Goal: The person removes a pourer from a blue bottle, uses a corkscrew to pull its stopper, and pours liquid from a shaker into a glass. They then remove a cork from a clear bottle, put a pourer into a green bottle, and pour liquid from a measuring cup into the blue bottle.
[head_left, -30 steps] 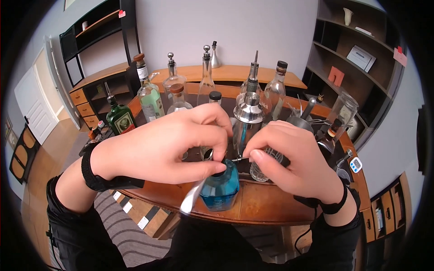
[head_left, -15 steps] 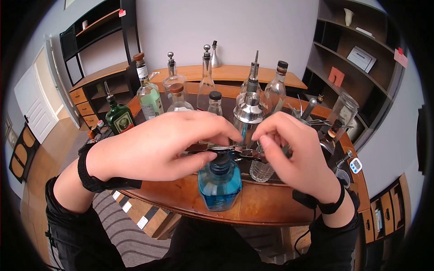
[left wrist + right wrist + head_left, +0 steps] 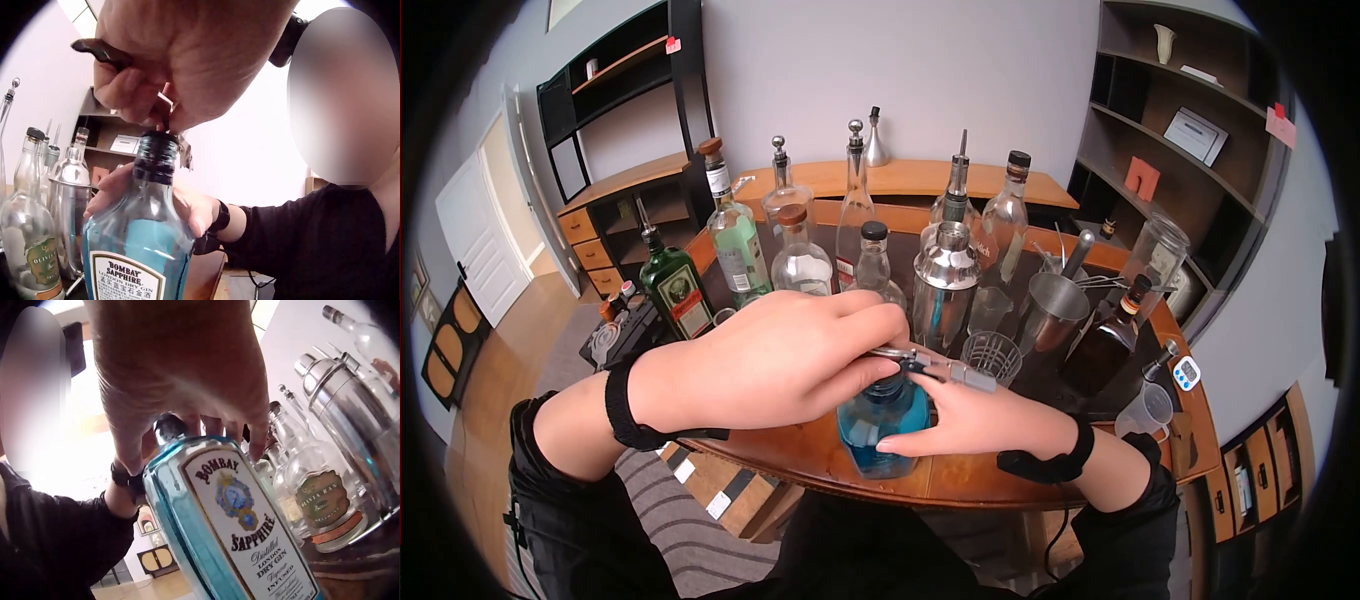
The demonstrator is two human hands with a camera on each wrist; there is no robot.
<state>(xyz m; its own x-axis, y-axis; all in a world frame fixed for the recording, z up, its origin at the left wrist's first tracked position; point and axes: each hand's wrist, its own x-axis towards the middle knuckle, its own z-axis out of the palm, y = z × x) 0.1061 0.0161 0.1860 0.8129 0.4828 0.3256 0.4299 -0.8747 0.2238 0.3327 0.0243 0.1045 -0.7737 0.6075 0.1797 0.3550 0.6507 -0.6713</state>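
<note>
Both hands work close together at one bottle: our left hand (image 3: 785, 350) pinches a slim metal tool (image 3: 950, 372) just over the bottle's mouth, while our right hand (image 3: 985, 420) holds the body, its thumb across the near side and its fingers round the far side. We cannot tell whether the tool touches the rim.

That blue bottle (image 3: 865, 425), its label reading Bombay Sapphire, stands near the front edge of the wooden table (image 3: 800, 445). Its dark-ringed neck (image 3: 155, 159) shows just below our left fingertips in the left wrist view.

Beyond our hands we have a silver shaker (image 3: 945, 285), with a black-capped clear bottle (image 3: 874, 265) and a cork-topped bottle (image 3: 802, 260) to its left. Right of the shaker come a patterned glass (image 3: 991, 358), a metal cup (image 3: 1050, 315) and a dark brown bottle (image 3: 1100, 350). A green bottle (image 3: 678, 292) stands at far left, and a small white timer (image 3: 1187, 373) lies by the right edge.
</note>
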